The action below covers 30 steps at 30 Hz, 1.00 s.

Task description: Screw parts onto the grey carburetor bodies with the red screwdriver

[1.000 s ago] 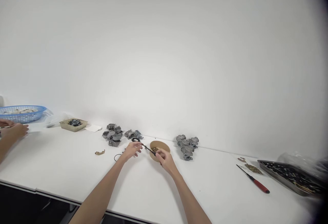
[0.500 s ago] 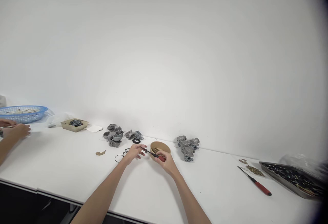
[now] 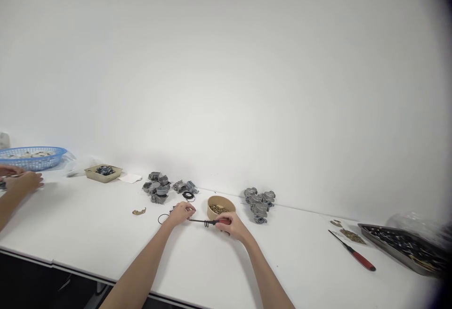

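My right hand grips the red handle of a screwdriver, which lies nearly level with its shaft pointing left. A few small black rings hang around the shaft close to the handle. By the tip is my left hand, its thumb and fingers drawn together; whatever is between them is too small to tell. Thin black rings lie on the table, partly hidden by that hand. Just behind my right hand stands a tan bowl holding small brass-coloured pieces.
Grey metal housings are grouped at back left, with more housings right of the bowl. A second screwdriver lies near a dark tray. A brass bracket sits left. Another person's hands work near a blue basket.
The screwdriver has gone from slanting to nearly level and sits slightly lower. The black rings are nearer its handle. My left hand has shifted left, and its fingers have drawn together.
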Available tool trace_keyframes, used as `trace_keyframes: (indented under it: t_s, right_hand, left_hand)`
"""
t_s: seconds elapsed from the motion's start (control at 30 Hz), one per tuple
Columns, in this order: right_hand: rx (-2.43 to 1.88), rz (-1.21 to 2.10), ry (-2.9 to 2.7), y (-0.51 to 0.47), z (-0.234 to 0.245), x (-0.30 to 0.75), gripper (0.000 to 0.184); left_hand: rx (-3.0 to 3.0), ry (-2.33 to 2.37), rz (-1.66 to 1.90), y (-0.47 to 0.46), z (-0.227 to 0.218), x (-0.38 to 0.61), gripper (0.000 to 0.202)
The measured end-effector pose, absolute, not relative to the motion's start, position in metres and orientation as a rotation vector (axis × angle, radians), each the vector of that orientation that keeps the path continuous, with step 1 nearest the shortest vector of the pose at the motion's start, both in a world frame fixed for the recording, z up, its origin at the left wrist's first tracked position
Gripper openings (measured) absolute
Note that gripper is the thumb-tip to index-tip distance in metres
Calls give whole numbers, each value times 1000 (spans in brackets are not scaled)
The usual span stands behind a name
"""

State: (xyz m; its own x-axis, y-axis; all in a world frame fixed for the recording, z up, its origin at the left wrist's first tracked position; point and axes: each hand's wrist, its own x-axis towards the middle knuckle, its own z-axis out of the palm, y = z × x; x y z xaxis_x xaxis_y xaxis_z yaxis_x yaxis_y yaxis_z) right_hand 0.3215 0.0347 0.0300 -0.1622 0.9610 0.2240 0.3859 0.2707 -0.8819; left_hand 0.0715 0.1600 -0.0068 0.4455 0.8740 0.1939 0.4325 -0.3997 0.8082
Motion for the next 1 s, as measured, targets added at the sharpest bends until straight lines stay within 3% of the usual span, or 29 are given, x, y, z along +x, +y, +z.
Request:
trace_keyframes:
  t_s: [0.23, 0.47, 0.57, 0.73, 0.9, 1.0]
  right_hand:
    - [-1279, 683, -1691, 32, 30, 322, 21]
    - [-1239, 305, -1493, 37, 12, 323, 9]
    - [-1273, 234, -1449, 40, 5, 325, 11]
    - [-1349, 312, -1424, 40, 3, 331, 12]
    - [-1471, 466, -1572, 34, 12, 331, 6]
    - [-1501, 538, -1648, 32, 18, 328, 13]
  left_hand:
    - [2061, 1072, 833, 158, 0, 69, 49]
    - [2306, 882, 875, 126, 24, 81, 31]
    - [2443, 763, 791, 116, 26, 88, 34]
    - [2517, 797, 746, 115, 21, 92, 45]
    - [2574, 860, 695, 114, 20, 95, 43]
    - [2589, 866, 665, 112, 19, 98, 37]
